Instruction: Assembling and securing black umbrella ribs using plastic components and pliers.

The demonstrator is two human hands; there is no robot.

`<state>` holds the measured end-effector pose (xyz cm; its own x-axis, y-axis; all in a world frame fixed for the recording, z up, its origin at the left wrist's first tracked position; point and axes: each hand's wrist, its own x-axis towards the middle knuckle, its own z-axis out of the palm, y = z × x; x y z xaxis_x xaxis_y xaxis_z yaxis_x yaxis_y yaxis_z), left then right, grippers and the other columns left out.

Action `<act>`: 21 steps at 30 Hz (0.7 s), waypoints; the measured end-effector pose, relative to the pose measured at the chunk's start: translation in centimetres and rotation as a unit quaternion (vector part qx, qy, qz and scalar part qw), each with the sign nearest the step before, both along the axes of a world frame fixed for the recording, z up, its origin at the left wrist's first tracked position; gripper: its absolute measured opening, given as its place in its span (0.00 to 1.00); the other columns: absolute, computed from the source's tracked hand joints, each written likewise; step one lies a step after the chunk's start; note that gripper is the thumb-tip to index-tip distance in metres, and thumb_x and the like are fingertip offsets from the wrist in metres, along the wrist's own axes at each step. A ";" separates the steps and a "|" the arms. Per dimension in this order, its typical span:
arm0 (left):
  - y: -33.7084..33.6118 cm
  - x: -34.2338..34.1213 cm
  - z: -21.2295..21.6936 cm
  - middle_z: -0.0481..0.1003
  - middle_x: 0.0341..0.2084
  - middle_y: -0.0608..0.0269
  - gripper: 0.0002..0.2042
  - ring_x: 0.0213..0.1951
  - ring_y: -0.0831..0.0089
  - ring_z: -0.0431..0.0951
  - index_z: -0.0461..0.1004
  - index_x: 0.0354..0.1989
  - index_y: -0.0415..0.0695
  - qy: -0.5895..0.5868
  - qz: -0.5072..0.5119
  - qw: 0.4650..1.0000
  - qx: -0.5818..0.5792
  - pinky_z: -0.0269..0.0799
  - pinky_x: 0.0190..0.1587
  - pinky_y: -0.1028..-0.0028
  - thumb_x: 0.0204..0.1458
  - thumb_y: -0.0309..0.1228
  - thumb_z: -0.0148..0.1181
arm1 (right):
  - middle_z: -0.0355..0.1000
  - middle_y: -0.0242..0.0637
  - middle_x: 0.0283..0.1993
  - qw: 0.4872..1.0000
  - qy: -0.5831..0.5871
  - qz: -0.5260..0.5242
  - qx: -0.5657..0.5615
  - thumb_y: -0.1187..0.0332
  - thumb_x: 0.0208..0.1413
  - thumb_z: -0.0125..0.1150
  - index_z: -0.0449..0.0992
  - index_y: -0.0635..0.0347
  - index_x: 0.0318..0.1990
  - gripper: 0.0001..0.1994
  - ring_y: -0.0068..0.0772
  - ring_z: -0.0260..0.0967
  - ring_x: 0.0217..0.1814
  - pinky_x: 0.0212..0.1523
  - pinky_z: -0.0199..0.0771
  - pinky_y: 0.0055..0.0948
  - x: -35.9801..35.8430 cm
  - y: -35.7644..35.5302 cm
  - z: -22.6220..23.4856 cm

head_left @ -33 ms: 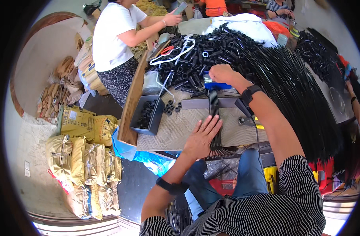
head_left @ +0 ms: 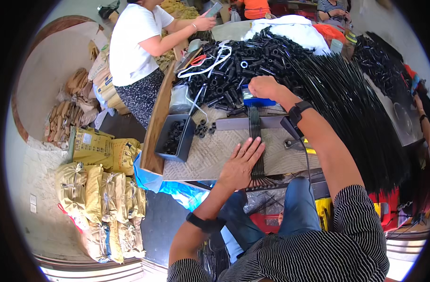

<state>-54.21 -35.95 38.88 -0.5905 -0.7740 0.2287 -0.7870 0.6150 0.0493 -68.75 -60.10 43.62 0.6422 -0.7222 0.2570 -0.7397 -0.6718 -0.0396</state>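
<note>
- At my far left, tied yellow sacks [head_left: 99, 211] stand stacked by the wall.
- Next, a person in a white shirt [head_left: 135, 44] stands side-on, holding a phone [head_left: 214, 9].
- A grey bin [head_left: 188, 139] sits just inside the wooden edge of the desk [head_left: 205, 157], part-filled with small black pieces.
- A few loose black rings [head_left: 202, 128] lie right beside the bin.
- The left hand [head_left: 240, 167] lies flat, palm down, fingers slightly apart, pressed over a row of thin dark rods [head_left: 255, 127].
- A heap of short black tubes [head_left: 243, 56] covers the back of the desk.
- The rods lie side by side across a flat grey bar [head_left: 231, 123], running from the blue block [head_left: 260, 102] to the near edge.
- The right hand [head_left: 263, 87] is curled together, clamped on the top of that block; its fingertips are hidden from me.
- Farther right, a thick spread of long black rods [head_left: 351, 113] slants down past the right forearm.
</note>
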 end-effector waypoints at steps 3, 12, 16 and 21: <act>-0.1 -0.4 -0.6 0.49 0.61 0.54 0.43 0.63 0.58 0.48 0.49 0.61 0.42 -0.007 -0.004 1.000 -0.020 0.42 0.63 0.62 0.41 0.58 0.52 | 0.72 0.42 0.25 1.000 -0.017 0.001 -0.007 0.71 0.38 0.53 0.75 0.55 0.21 0.04 0.47 0.71 0.30 0.28 0.70 0.43 -0.6 0.0 -0.3; 2.4 0.1 0.7 0.50 0.61 0.55 0.45 0.63 0.59 0.49 0.50 0.61 0.40 0.029 -0.024 0.999 0.029 0.43 0.62 0.62 0.39 0.60 0.52 | 0.73 0.35 0.30 0.982 -0.159 0.063 0.085 0.70 0.45 0.53 0.75 0.49 0.28 0.04 0.39 0.71 0.33 0.32 0.69 0.38 -3.6 7.3 0.1; 2.5 -0.2 0.9 0.50 0.61 0.57 0.45 0.63 0.61 0.49 0.50 0.61 0.42 0.027 -0.028 0.999 0.026 0.44 0.62 0.63 0.40 0.62 0.49 | 0.71 0.37 0.28 0.977 -0.175 0.045 0.109 0.72 0.46 0.56 0.76 0.49 0.34 0.07 0.40 0.69 0.31 0.30 0.66 0.35 -5.4 8.7 -1.6; 2.5 -0.3 0.9 0.51 0.61 0.56 0.45 0.62 0.60 0.50 0.50 0.61 0.41 0.012 -0.021 0.999 0.026 0.45 0.62 0.63 0.40 0.62 0.48 | 0.69 0.39 0.25 0.950 -0.213 -0.017 0.226 0.75 0.47 0.55 0.77 0.52 0.35 0.08 0.32 0.69 0.19 0.25 0.67 0.32 -5.6 9.1 -1.5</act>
<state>-54.48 -33.44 39.81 -0.6181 -0.7594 0.2029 -0.7582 0.6441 0.1012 -74.38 -50.96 42.11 0.5234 -0.8390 0.1484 -0.6123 -0.4915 -0.6192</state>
